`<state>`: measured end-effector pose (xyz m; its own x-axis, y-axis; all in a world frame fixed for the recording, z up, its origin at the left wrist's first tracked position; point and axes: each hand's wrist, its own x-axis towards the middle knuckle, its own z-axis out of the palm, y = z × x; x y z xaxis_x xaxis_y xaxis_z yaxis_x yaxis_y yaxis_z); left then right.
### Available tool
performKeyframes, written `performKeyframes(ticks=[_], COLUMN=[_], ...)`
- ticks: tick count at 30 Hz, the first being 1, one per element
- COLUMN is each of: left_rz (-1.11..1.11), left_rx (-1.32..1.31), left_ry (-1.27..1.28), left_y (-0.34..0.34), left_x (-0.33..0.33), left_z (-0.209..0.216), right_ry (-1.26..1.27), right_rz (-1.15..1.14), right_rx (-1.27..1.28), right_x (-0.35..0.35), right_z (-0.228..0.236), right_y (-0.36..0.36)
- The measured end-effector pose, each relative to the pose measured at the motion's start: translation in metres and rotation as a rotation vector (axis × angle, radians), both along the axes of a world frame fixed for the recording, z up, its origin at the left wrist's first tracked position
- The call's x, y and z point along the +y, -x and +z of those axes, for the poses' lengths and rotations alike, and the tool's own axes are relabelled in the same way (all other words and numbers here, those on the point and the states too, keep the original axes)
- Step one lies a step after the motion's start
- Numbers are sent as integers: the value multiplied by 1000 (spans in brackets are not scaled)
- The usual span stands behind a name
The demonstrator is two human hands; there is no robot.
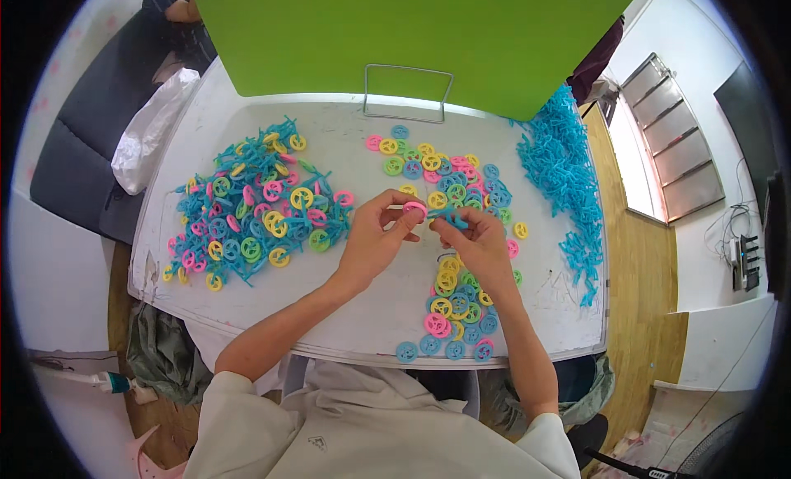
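Hands meet mid-table | left hand (372, 241) fingers pinch pink wheel (415, 208) | right hand (480, 241) fingers pinch blue stick (451, 220) | advice: keep wheel square to stick, press straight

Looking like a small assembly workroom rather than a home. Sitting at a plain white table (247, 314) serving as a piece-work bench, with bulk heaps of small plastic parts lying sorted on it: loose coloured rings (445, 178), a long pile of blue sticks (564, 170), and a mound of joined pieces (255, 207). Standing behind, a green divider board (412, 34) on a wire stand (408, 91). Showing wood flooring (638, 314), white walls, and a stuffed white bag (152, 133) resting beside the table.
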<state>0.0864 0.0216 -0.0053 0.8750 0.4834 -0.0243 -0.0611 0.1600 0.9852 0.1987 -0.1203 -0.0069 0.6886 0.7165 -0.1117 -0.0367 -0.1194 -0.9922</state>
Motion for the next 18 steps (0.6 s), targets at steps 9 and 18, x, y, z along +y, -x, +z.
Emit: performKeyframes(ticks=[9,18], left_rz=[-61,4], left_rx=[60,76], left_ry=[-88,-221], left_y=[-1,0], left_x=[-4,-9], left_z=[-10,-12], right_ry=[-75,-13], right_rz=[-16,-9], right_rx=[-142,-26], right_x=[-2,-2], right_z=[-5,0], right_y=[0,9])
